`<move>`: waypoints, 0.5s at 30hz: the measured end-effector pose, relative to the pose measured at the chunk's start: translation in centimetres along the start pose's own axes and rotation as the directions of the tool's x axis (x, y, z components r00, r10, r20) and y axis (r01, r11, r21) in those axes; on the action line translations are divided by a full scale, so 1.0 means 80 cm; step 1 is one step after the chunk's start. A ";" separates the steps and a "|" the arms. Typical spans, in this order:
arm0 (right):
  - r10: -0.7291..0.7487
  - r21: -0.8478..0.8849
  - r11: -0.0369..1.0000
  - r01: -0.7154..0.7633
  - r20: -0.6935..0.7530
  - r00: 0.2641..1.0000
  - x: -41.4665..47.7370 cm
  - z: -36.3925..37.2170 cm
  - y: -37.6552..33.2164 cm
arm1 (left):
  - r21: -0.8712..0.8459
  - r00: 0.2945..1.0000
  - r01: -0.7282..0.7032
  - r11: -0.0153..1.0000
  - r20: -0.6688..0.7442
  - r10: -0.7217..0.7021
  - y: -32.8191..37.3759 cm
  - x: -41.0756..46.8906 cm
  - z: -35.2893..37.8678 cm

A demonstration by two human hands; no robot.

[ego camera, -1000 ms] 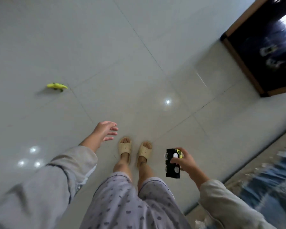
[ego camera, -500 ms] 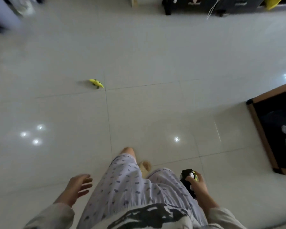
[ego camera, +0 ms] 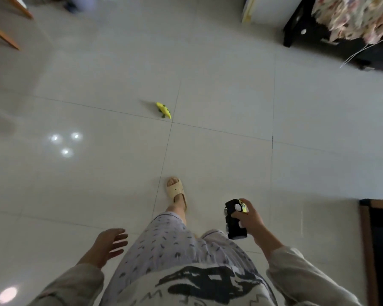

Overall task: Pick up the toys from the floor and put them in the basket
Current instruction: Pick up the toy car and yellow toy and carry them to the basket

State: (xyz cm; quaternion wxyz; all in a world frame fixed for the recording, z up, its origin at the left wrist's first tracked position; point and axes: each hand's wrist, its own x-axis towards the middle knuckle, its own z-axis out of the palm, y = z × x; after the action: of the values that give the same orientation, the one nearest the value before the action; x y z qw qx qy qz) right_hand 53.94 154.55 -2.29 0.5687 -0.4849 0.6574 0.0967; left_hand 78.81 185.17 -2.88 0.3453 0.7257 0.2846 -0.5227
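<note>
A small yellow toy (ego camera: 163, 110) with green parts lies on the pale tiled floor, ahead of me beside a tile joint. My right hand (ego camera: 251, 221) grips a black toy car (ego camera: 234, 219) with white wheels and a yellow patch, held at hip height on the right. My left hand (ego camera: 107, 245) hangs open at my left side, fingers spread, holding nothing. No basket is in view.
My slippered foot (ego camera: 175, 192) is stepping forward toward the yellow toy. A dark cabinet (ego camera: 345, 38) with a floral cloth stands at the far right. Wooden furniture legs (ego camera: 8, 25) show at the top left. A wood-framed dark panel (ego camera: 378, 239) lies at the right edge.
I have turned and walked: the yellow toy now sits nearer the middle of the view. The black car stays in my right hand; my left hand has dropped to my side.
</note>
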 end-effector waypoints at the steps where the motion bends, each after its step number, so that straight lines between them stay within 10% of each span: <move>1: 0.010 -0.008 1.000 -0.010 0.007 1.000 0.007 0.001 -0.015 | 0.002 1.000 -0.008 1.000 0.008 0.008 0.022 0.002 0.007; 15: 0.119 -0.029 0.992 -0.123 -0.112 0.987 0.094 -0.041 -0.179 | -0.067 0.939 -0.275 0.959 0.197 0.283 0.373 -0.022 0.116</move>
State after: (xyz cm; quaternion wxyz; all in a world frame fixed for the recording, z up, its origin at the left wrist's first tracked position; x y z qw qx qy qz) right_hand 63.40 141.06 -1.46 0.5159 -0.4588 0.7141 0.1159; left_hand 96.20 159.76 2.88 0.4574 0.6943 0.1518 -0.5345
